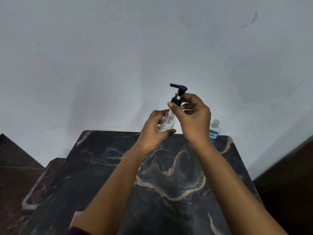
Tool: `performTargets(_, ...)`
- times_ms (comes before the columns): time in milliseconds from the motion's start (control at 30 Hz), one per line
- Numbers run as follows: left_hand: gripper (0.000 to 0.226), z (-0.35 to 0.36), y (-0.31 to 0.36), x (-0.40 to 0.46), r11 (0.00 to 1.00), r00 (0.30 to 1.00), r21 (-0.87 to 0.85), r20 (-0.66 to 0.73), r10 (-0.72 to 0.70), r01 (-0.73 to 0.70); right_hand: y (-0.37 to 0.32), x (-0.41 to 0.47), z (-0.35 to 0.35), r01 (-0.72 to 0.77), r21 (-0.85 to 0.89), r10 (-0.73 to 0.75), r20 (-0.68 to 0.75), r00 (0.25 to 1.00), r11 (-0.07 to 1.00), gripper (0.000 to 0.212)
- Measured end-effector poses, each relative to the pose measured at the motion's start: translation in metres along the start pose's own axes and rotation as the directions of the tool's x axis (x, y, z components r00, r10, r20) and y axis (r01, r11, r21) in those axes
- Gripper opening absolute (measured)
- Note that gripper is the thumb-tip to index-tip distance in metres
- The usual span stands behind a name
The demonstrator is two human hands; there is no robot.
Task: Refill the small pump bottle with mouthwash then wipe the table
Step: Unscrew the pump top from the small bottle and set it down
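- Nearest the camera, both forearms reach out over the dark veined table (169, 184); at the lower left edge a bit of pinkish material and a dark sleeve are cut off, too little showing to identify.
- The left hand (153, 133) is wrapped around the small pump bottle (166, 123), holding it above the table's far edge; the clear body looks empty, though fingers hide much of it.
- The right hand (193, 116) pinches the collar of the black pump head (177, 93), which is raised off the threaded neck with its dip tube partly inside the bottle.
- This looks like the pump coming out before filling. To do it well, the person should draw it straight up so the tube clears the neck without flicking drops, keep the bottle upright, and set the pump down where the tube stays clean.
- Farther back, the mouthwash bottle (214, 131) stands capped at the table's far right, partly behind the right wrist; its label is only partly readable.
- No wiping cloth can be made out.
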State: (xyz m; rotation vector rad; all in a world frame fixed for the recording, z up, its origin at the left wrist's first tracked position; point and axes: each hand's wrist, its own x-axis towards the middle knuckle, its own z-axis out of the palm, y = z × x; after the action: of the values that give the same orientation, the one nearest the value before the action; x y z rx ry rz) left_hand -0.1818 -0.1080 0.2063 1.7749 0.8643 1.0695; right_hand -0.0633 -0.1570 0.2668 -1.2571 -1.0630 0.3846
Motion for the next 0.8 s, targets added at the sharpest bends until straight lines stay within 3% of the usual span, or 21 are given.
performTargets(800,0.062,0.008,-0.013,-0.001,0.998,1.000,0.065,0.008,-0.014,0.013,-0.021,0.009,-0.025,0.002,0.152,0.017,-0.121,0.993,0.988,0.025)
